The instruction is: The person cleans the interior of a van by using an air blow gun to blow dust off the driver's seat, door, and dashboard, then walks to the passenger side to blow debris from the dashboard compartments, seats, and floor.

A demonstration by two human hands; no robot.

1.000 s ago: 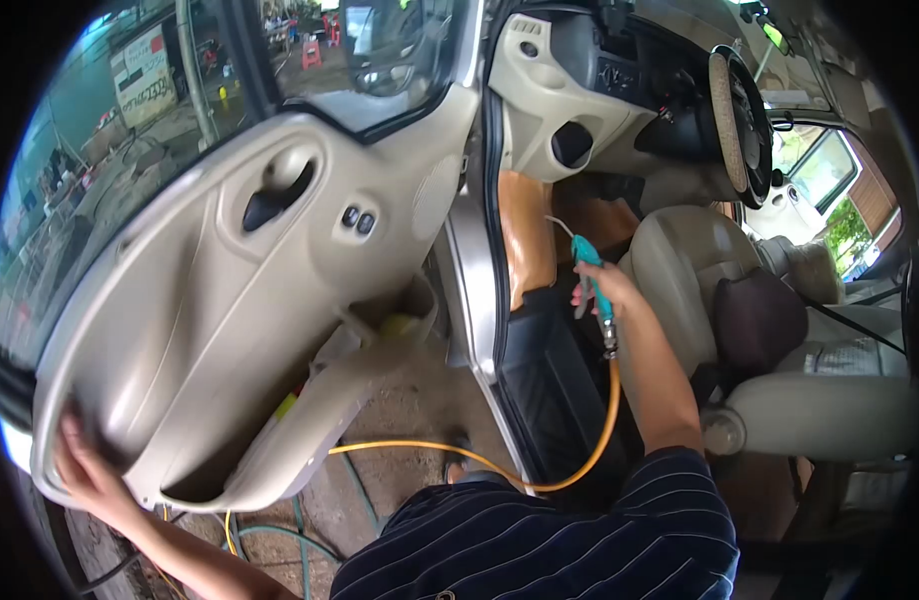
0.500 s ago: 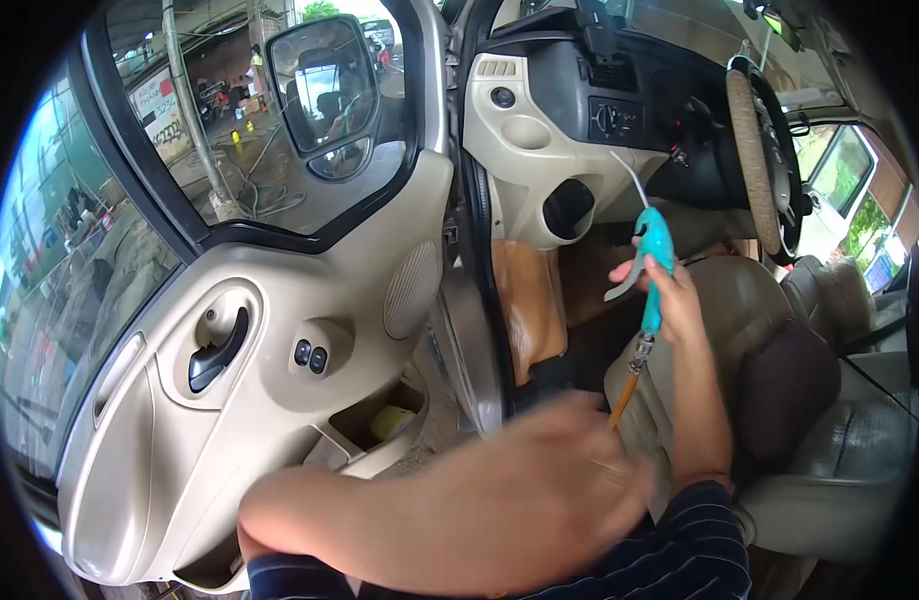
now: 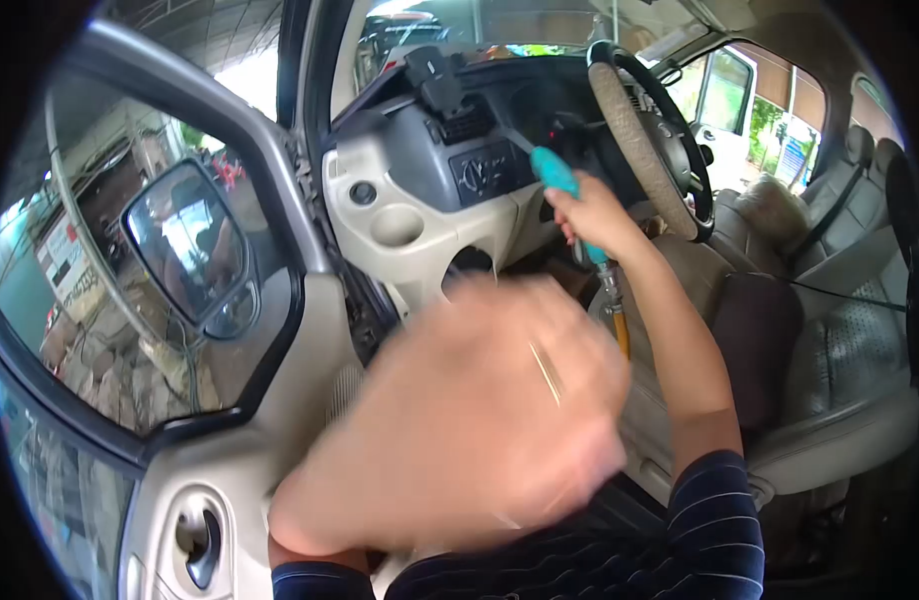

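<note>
My right hand [image 3: 597, 214] is wrapped round the handle of a teal air blow gun [image 3: 556, 172], held up in front of the dashboard [image 3: 480, 180]. Its thin nozzle points up and left, near the knob panel beside the steering wheel [image 3: 625, 115]. From the metal fitting [image 3: 611, 285] under the handle, an orange hose [image 3: 622, 335] runs down. Close to the camera my left hand [image 3: 510, 400] is smeared by motion, and its fingers cannot be made out. A thin, bright golden streak shows across it. The hand and forearm cover the lower dashboard and footwell.
An opened car door with a side mirror [image 3: 190, 240] and a door handle [image 3: 202, 545] stands on the left. Leather seats [image 3: 830, 400] lie to the right, with a dark cushion [image 3: 760, 345] on the near one. A phone holder [image 3: 435, 80] sits on top of the dashboard.
The view has turned toward the cabin. My right hand has brought the blow gun closer to the dashboard and steering wheel. My left hand has come up nearer the camera.
</note>
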